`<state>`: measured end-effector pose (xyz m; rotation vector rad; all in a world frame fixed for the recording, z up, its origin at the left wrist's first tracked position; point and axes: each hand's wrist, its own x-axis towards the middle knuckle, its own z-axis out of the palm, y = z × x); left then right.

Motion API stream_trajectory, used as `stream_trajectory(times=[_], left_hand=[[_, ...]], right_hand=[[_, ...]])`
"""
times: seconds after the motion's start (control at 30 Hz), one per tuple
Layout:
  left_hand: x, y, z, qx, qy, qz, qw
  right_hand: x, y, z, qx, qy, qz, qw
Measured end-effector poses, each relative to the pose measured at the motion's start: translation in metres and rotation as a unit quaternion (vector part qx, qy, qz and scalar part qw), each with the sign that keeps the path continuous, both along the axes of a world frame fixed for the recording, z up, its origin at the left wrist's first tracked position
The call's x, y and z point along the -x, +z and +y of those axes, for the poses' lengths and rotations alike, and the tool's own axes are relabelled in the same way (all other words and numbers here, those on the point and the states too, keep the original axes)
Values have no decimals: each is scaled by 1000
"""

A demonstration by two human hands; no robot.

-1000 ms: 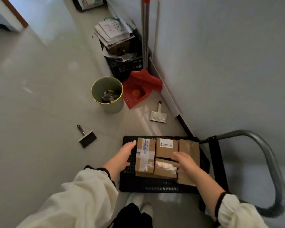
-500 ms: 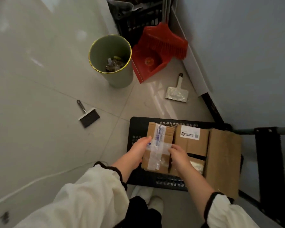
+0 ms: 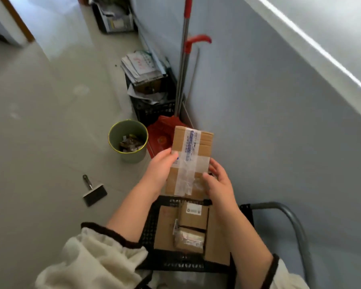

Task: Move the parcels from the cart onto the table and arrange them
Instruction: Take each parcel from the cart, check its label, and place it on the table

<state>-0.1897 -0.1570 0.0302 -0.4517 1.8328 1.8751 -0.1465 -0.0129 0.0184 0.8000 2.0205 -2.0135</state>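
Observation:
A brown cardboard parcel [image 3: 189,161] sealed with clear and blue-printed tape is held up in the air above the cart. My left hand [image 3: 159,168] grips its left edge and my right hand [image 3: 218,184] grips its lower right edge. Below, the black mesh cart [image 3: 150,232] with a grey handle [image 3: 294,222] still carries a flat brown parcel [image 3: 165,228], a small box with a white label [image 3: 194,216] and a small tape-wrapped parcel [image 3: 189,240]. The table is out of view.
A green bin [image 3: 128,141] with rubbish stands on the floor to the left. A red dustpan [image 3: 159,136], broom handles [image 3: 182,76] and a black crate [image 3: 152,109] of papers lean at the wall. A small scraper [image 3: 93,191] lies on the floor.
Both hands closed on the taped parcel on the cart and lifted it up off the cart. The view tilted upward, showing more of the wall and floor.

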Motion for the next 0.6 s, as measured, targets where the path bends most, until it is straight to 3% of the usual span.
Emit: stream_trajectory(times=[0.17, 0.3, 0.4, 0.6], left_hand=[[-6, 160, -22, 10, -59, 189, 980], [-37, 253, -52, 16, -75, 354, 932], [-62, 285, -70, -9, -69, 435, 898], [-86, 321, -71, -30, -90, 493, 865]], right_hand=[[-16, 162, -7, -8, 15, 147, 989], [-57, 260, -19, 17, 51, 279, 959], [-83, 293, -35, 26, 77, 332, 940], [-104, 320, -48, 35, 70, 358, 930]])
